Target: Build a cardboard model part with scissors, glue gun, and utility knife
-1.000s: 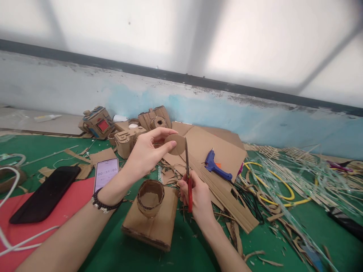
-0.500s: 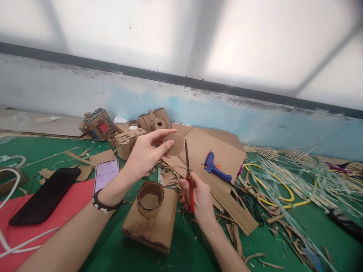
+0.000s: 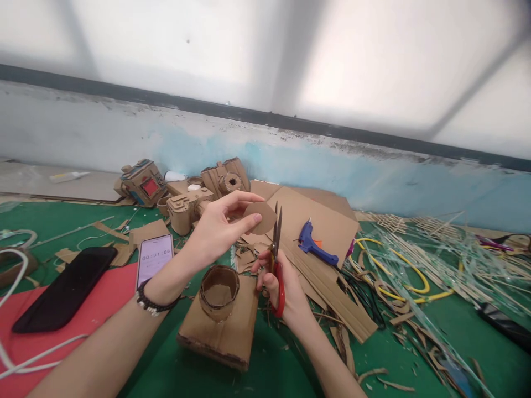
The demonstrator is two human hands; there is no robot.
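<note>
My left hand (image 3: 226, 224) pinches a round cardboard disc (image 3: 265, 217) between thumb and fingers, above the table. Red-handled scissors (image 3: 279, 265) are gripped in my right hand (image 3: 286, 284), with the blades pointing up and slightly parted at the disc's right edge. Whether the blades touch the disc I cannot tell. Below my hands lies a flat cardboard box (image 3: 232, 331) with a short cardboard tube (image 3: 219, 290) standing on top. A dark beaded bracelet is on my left wrist.
Cardboard camera models (image 3: 143, 182) stand at the back left. A blue glue gun (image 3: 317, 246) rests on cardboard sheets (image 3: 319, 213). Left are a phone showing a timer (image 3: 154, 260) and a black phone-shaped object (image 3: 66, 287). Sticks, a yellow cable (image 3: 418, 276) and scraps spread right.
The scissors' blades have parted, and my right hand's fingers have spread in the handles. The disc has turned to show more of its face and moved slightly right.
</note>
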